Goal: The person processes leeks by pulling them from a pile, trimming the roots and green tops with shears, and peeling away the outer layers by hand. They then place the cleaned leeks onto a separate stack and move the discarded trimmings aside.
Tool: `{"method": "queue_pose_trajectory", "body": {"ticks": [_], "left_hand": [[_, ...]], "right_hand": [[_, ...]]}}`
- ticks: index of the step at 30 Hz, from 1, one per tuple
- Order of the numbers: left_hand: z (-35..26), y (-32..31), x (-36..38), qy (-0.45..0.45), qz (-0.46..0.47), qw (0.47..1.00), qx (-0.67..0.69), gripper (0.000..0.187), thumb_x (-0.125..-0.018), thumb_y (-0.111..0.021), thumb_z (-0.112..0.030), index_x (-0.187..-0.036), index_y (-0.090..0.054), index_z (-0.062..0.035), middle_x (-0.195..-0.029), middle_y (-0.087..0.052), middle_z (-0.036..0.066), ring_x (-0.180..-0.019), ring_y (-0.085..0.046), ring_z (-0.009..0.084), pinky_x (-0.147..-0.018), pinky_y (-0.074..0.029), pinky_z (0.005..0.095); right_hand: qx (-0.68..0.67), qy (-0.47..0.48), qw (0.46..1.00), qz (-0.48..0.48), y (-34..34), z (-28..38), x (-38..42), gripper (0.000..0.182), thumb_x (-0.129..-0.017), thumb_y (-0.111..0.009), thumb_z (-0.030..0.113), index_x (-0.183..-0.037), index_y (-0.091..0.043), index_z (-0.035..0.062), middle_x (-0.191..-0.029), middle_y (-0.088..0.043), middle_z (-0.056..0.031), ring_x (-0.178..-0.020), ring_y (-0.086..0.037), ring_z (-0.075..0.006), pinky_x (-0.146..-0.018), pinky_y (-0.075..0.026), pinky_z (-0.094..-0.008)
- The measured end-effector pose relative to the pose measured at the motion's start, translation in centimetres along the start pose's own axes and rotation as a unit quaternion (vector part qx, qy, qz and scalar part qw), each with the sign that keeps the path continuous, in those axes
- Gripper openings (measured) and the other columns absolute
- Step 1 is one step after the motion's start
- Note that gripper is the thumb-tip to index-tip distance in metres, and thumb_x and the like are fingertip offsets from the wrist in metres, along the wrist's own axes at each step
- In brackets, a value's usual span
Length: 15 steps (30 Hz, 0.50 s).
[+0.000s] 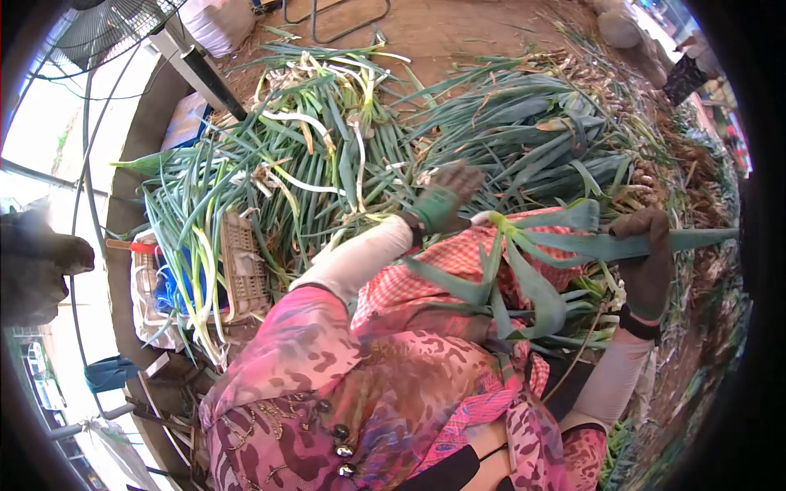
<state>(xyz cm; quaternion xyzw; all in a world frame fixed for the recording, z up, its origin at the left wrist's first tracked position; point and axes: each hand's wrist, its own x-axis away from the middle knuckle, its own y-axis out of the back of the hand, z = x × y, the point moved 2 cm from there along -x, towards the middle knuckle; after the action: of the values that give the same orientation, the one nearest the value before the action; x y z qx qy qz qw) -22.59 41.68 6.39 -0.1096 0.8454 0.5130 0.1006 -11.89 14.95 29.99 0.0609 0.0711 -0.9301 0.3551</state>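
My left hand (442, 200), in a green and brown glove, has its fingers stretched out over the heap of leeks; its thumb side is beside the pale stem end of one leek (532, 241). That leek lies across my lap with broad green leaves fanning out and drooping. My right hand (647, 254), in a dark brown glove, is wrapped round a long leaf of the same leek, which runs on past the hand to the right. Beneath it is a red and white checked cloth (397, 282) on my lap. More green leaves lie between the cloth and my right hand.
Large piles of leeks (524, 131) cover the ground ahead. At left, a beige plastic crate (246, 270) bears leeks, beside a red-handled tool (135, 246). A fan (98, 33) and a post stand upper left. A dark shape, perhaps a gloved hand, is at far left.
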Motion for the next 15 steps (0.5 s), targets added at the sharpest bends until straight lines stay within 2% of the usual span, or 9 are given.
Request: {"method": "queue_pose_trajectory", "body": {"ticks": [4,6,7,9,10,12,13,15], "left_hand": [[-2.4,-5.3,-2.8,-0.119,0.015,0.988,0.100,0.072,-0.073,-0.072,-0.022,-0.139,-0.043,-0.0147,-0.141,-0.043,0.013,-0.134,-0.035,0.0325,-0.110,-0.028,0.0482],[-2.2,-5.3,-3.7,-0.140,0.037,0.981,0.132,0.056,-0.076,-0.069,-0.020,-0.130,-0.054,-0.0138,-0.131,-0.053,0.013,-0.129,-0.042,0.0327,-0.108,-0.032,0.0487],[-1.5,-5.2,-3.8,-0.094,0.052,0.983,0.145,0.051,-0.076,-0.069,-0.019,-0.125,-0.057,-0.0128,-0.126,-0.055,0.013,-0.124,-0.046,0.0333,-0.104,-0.035,0.0478],[-1.4,-0.7,-3.2,-0.005,0.084,0.981,0.173,0.039,-0.077,-0.068,-0.016,-0.115,-0.062,-0.0107,-0.115,-0.060,0.014,-0.113,-0.054,0.0344,-0.098,-0.042,0.0461],[-0.2,1.5,-2.5,0.008,0.036,0.984,0.173,0.039,-0.076,-0.069,-0.015,-0.114,-0.061,-0.0098,-0.111,-0.061,0.014,-0.107,-0.057,0.0331,-0.092,-0.046,0.0428],[3.5,6.4,0.0,0.059,-0.057,0.986,0.146,0.040,-0.076,-0.072,-0.011,-0.115,-0.060,-0.0089,-0.106,-0.063,0.013,-0.096,-0.062,0.0279,-0.081,-0.052,0.0359],[5.1,9.1,1.9,0.095,-0.104,0.983,0.120,0.041,-0.077,-0.072,-0.009,-0.116,-0.059,-0.0090,-0.104,-0.064,0.012,-0.092,-0.064,0.0240,-0.076,-0.053,0.0324],[6.6,16.1,6.0,0.214,-0.118,0.965,0.091,0.031,-0.077,-0.075,-0.023,-0.102,-0.064,-0.0090,-0.090,-0.067,0.013,-0.081,-0.066,0.0310,-0.070,-0.052,0.0383]], "right_hand": [[-0.067,-0.015,0.998,0.006,0.5,1.1,0.4,0.039,-0.098,-0.048,0.044,-0.092,-0.049,0.0063,-0.081,-0.053,-0.0051,-0.078,-0.056,-0.0191,-0.073,-0.049,-0.0369],[-0.103,0.002,0.992,0.068,1.0,1.6,-0.1,0.033,-0.098,-0.049,0.040,-0.095,-0.050,0.0065,-0.090,-0.054,-0.0065,-0.087,-0.056,-0.0208,-0.078,-0.048,-0.0355],[-0.122,0.013,0.988,0.099,1.1,1.9,-0.2,0.031,-0.099,-0.049,0.037,-0.097,-0.050,0.0066,-0.094,-0.055,-0.0073,-0.092,-0.056,-0.0216,-0.080,-0.047,-0.0348],[-0.108,0.031,0.992,-0.060,0.6,3.0,-0.9,0.041,-0.098,-0.049,0.041,-0.114,-0.051,0.0035,-0.105,-0.059,-0.0126,-0.093,-0.059,-0.0249,-0.083,-0.050,-0.0352],[-0.101,0.039,0.984,-0.139,0.5,3.3,-1.0,0.048,-0.098,-0.049,0.042,-0.123,-0.051,0.0020,-0.110,-0.061,-0.0152,-0.094,-0.060,-0.0266,-0.084,-0.051,-0.0355],[-0.128,0.068,0.984,-0.107,4.7,1.2,-1.6,0.052,-0.097,-0.049,0.042,-0.131,-0.046,0.0014,-0.124,-0.056,-0.0166,-0.105,-0.059,-0.0280,-0.092,-0.050,-0.0349],[-0.157,0.036,0.985,-0.062,6.6,0.5,-2.3,0.053,-0.097,-0.049,0.041,-0.132,-0.046,0.0007,-0.129,-0.053,-0.0163,-0.111,-0.056,-0.0282,-0.095,-0.049,-0.0347],[-0.205,-0.036,0.978,0.025,10.5,-1.0,-3.5,0.055,-0.097,-0.049,0.041,-0.133,-0.044,-0.0005,-0.138,-0.047,-0.0158,-0.122,-0.052,-0.0286,-0.101,-0.048,-0.0344]]}}
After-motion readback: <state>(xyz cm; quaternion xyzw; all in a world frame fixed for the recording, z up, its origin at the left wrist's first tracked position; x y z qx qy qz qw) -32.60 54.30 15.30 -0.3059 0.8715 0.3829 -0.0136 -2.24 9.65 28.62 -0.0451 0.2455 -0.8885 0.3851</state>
